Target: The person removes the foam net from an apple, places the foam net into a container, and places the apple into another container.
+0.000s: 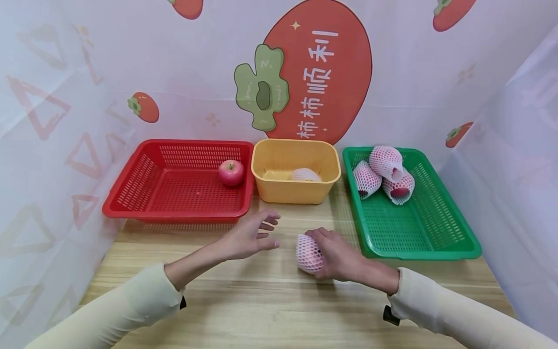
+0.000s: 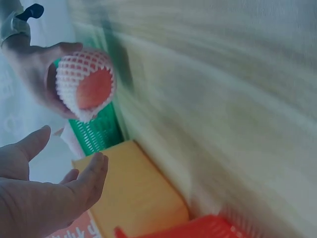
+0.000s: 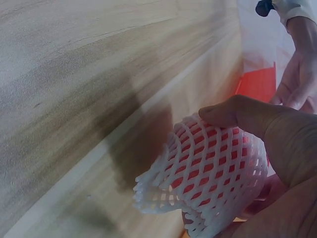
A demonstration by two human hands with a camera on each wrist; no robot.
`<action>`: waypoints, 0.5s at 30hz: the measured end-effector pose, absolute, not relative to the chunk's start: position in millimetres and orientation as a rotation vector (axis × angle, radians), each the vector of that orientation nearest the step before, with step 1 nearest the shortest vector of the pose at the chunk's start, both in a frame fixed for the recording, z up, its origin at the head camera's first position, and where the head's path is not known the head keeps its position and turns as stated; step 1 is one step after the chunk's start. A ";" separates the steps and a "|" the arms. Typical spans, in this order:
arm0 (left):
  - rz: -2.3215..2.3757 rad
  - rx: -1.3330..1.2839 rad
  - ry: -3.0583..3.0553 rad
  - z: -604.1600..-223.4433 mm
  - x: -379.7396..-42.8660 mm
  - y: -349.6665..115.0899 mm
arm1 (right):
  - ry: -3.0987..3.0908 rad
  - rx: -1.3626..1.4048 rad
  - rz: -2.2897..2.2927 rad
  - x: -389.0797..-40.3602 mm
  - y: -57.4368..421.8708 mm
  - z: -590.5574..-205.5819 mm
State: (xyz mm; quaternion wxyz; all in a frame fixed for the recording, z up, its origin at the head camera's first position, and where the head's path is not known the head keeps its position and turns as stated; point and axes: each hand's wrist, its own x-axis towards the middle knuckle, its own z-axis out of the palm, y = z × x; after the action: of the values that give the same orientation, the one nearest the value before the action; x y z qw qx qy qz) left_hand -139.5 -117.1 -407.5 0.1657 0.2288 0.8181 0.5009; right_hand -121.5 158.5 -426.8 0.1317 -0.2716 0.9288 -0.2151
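Note:
My right hand (image 1: pixel 340 255) grips an apple in a white foam net (image 1: pixel 308 254) over the middle of the table. In the right wrist view the thumb lies across the net (image 3: pixel 213 168), and red skin shows through its holes. The left wrist view shows the net's open end with the apple's red skin (image 2: pixel 94 89) bare inside. To the left of the netted apple, my left hand (image 1: pixel 249 236) is held apart from it, its fingers loosely bent and holding nothing. Its palm side faces the right hand.
A red basket (image 1: pixel 174 214) at the back left holds one bare apple (image 1: pixel 231 172). The yellow bin (image 1: pixel 296 192) in the middle has white foam netting (image 1: pixel 305 174) inside. At the right, a green basket (image 1: pixel 418 254) contains 3 netted apples (image 1: pixel 386 162). Printed cloth (image 1: pixel 196 63) hangs behind.

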 end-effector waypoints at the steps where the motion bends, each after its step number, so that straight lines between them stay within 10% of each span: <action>1: 1.434 0.650 2.320 -411.3 -139.4 -115.7 | 2.699 -0.796 -0.620 -121.4 158.1 -427.4; 15: 1.398 0.657 2.325 -449.6 -142.2 -100.9 | 2.701 -0.786 -0.627 -120.3 156.2 -434.0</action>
State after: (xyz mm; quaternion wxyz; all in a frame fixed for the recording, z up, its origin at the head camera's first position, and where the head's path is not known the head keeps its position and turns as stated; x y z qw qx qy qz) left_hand -142.2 -100.9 -449.6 0.1741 0.2316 0.8202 0.4932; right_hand -120.3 156.2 -434.0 0.1293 -0.2703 0.9294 -0.2155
